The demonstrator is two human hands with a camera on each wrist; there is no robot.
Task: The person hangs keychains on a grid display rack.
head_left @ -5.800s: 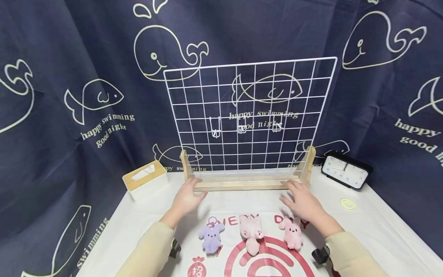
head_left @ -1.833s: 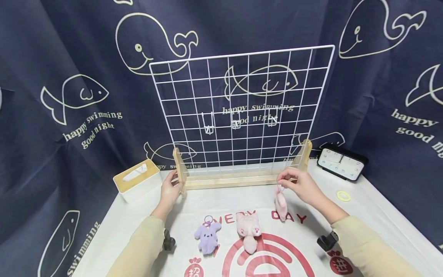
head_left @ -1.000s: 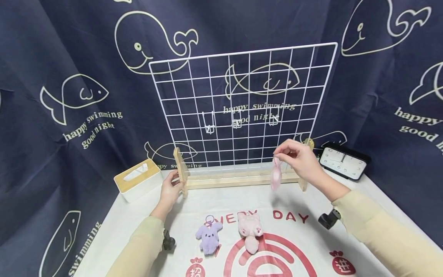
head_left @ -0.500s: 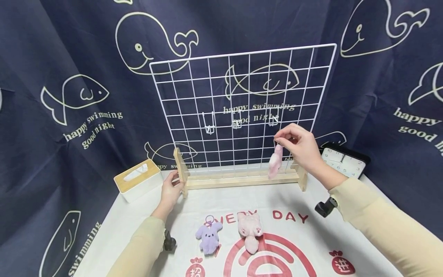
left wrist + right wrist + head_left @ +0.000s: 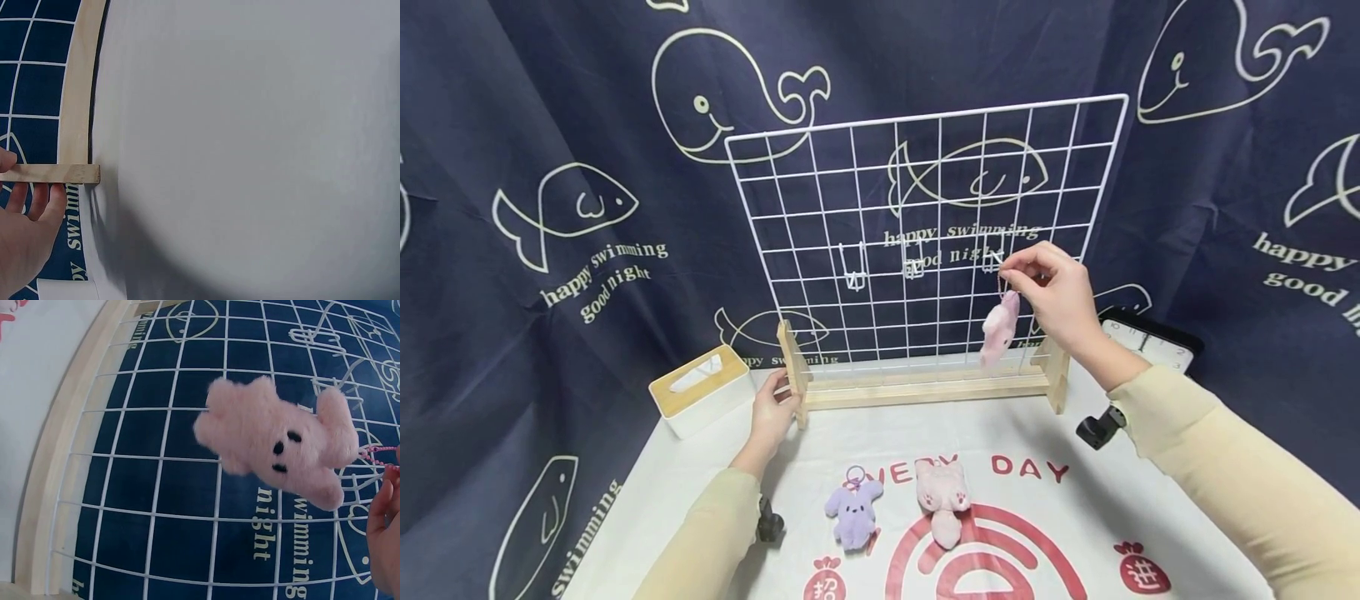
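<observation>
My right hand [image 5: 1060, 296] pinches the pink bead chain [image 5: 378, 450] of a pink plush keychain [image 5: 1000, 332], which dangles before the white wire grid [image 5: 940, 200]. Its face shows in the right wrist view, where the plush [image 5: 269, 437] hangs clear of the wires. Close by the fingertips is the right-hand white hook [image 5: 992, 258], one of three on the grid. With thumb on one side and fingers on the other, my left hand [image 5: 28, 247] grips the left wooden upright [image 5: 793, 371] of the grid's stand.
A purple plush keychain [image 5: 854, 512] and a pale pink plush [image 5: 943, 492] lie on the white tabletop in front. A tissue box [image 5: 703, 392] stands at left. A clock [image 5: 1150, 343] at right is partly behind my right wrist. Two more hooks are the left hook [image 5: 854, 279] and middle hook [image 5: 913, 267].
My right hand took the pink plush by its chain from the table and raised it up to hook height. The left hand moved left onto the stand's upright and has stayed there.
</observation>
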